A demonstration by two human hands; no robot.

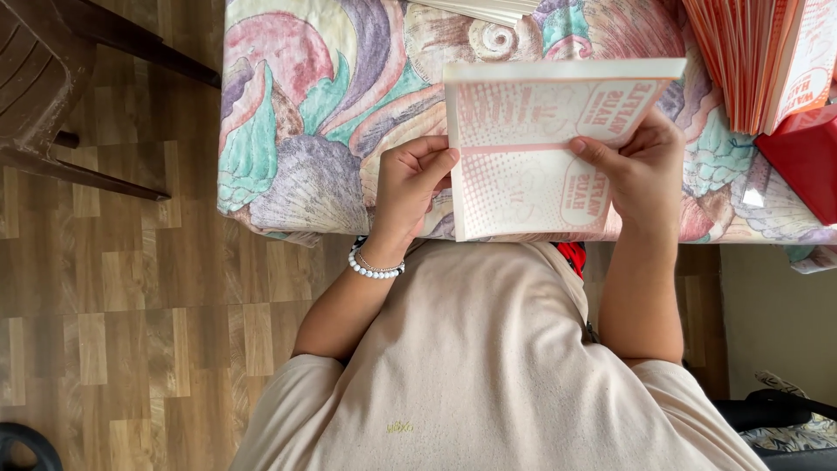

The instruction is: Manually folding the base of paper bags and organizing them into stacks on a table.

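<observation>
Far left: brown chair (44, 78), untouched. Left hand (410, 187) pinches the left edge of the flat printed carton (540, 148), thumb on top. Carton is held over the near edge of the shell-patterned table (296, 131). Right hand (641, 170) pinches its right side. Fold is best kept aligned on the crease, pressure even. Far right: orange carton stack (750, 52).

The stack of orange cards (750, 61) runs off the top edge, and the red box (806, 161) is cut by the right edge. The printed sheet (549, 148) hides the right hand's (641, 170) palm and part of the tablecloth (305, 122). The brown chair (52, 78) is only partly in frame.
</observation>
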